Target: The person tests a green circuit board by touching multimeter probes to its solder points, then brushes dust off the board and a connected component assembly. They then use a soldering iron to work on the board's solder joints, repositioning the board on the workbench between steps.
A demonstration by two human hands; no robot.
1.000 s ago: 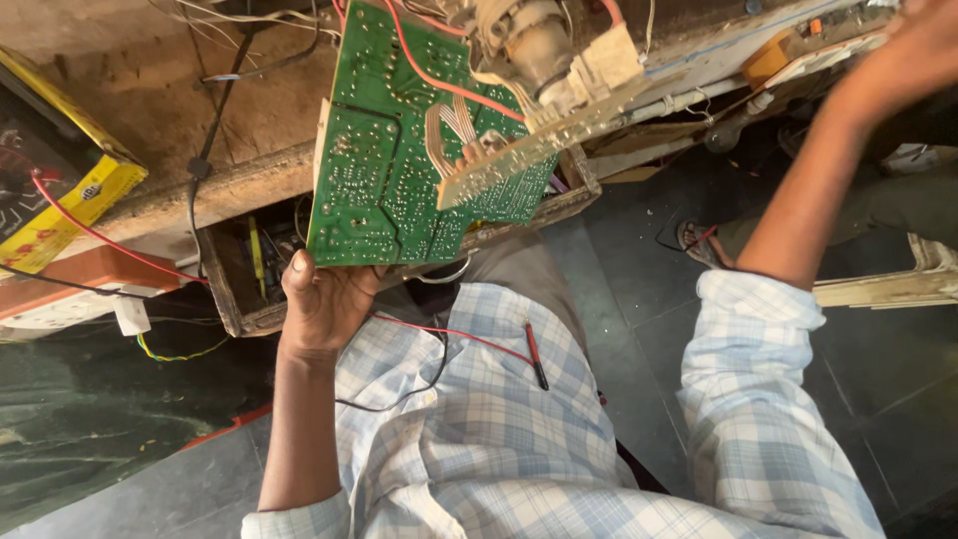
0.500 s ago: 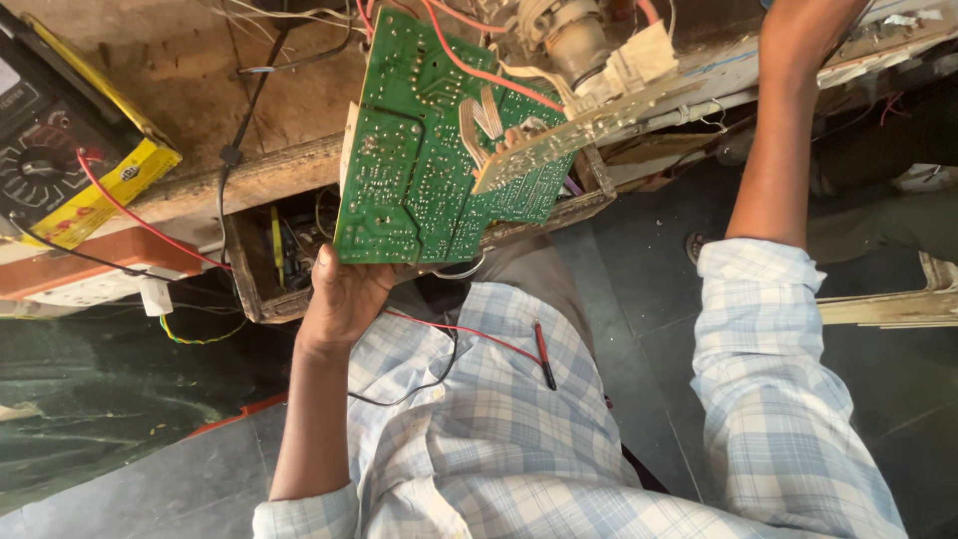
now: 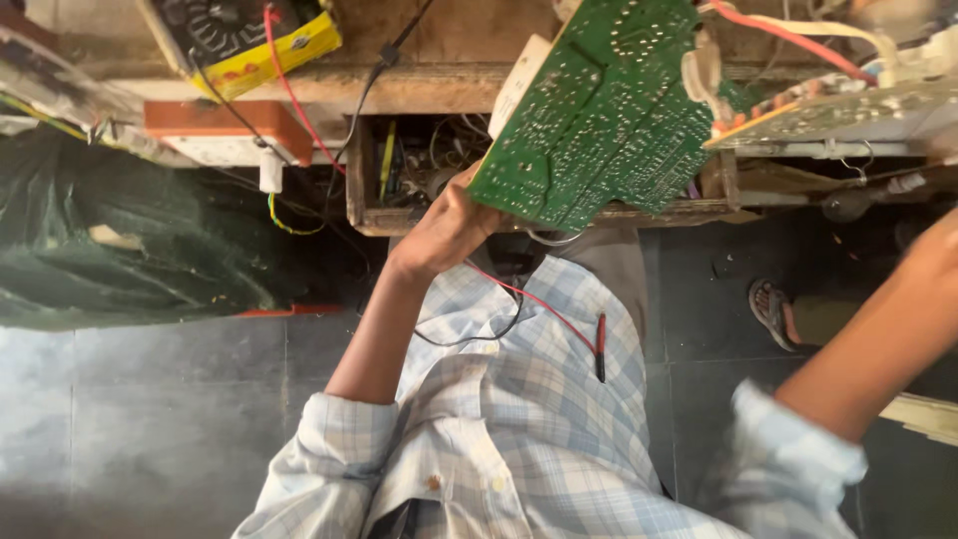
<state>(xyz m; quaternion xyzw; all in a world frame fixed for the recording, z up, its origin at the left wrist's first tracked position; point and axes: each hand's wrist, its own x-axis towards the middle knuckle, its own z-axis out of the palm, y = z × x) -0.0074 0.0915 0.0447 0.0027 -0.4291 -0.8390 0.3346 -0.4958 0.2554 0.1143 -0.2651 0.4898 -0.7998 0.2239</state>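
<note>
Since a moment ago our view has swung so that the green circuit board [image 3: 599,110] now sits further right and higher, and our right arm [image 3: 878,339], which reached up toward the bench, now crosses the lower right with its hand out of sight past the edge. We cannot tell whether that hand is open or closed.

Our left hand [image 3: 449,228] grips the circuit board by its lower left corner, fingers curled around the edge. The board is a long rectangle, solder side facing us, tilted so its long axis runs from the held corner up and to the right, its far end reaching the top of the view. A red wire [image 3: 778,32] and a pale wire leave the board's upper right end. Just right of the board, touching or overlapping its edge, lies a second, lighter board [image 3: 848,110] set nearly level.

Behind the board's lower half is a wooden drawer [image 3: 399,215], open and full of small tools and wires. Left of the board, on the wooden bench [image 3: 439,85], rests a yellow multimeter [image 3: 249,35] with a red lead trailing down. Below the board, a red probe [image 3: 600,344] lies against our checked shirt [image 3: 519,419]. Right of the board and lower, a sandalled foot [image 3: 773,309] rests on the dark floor.
</note>
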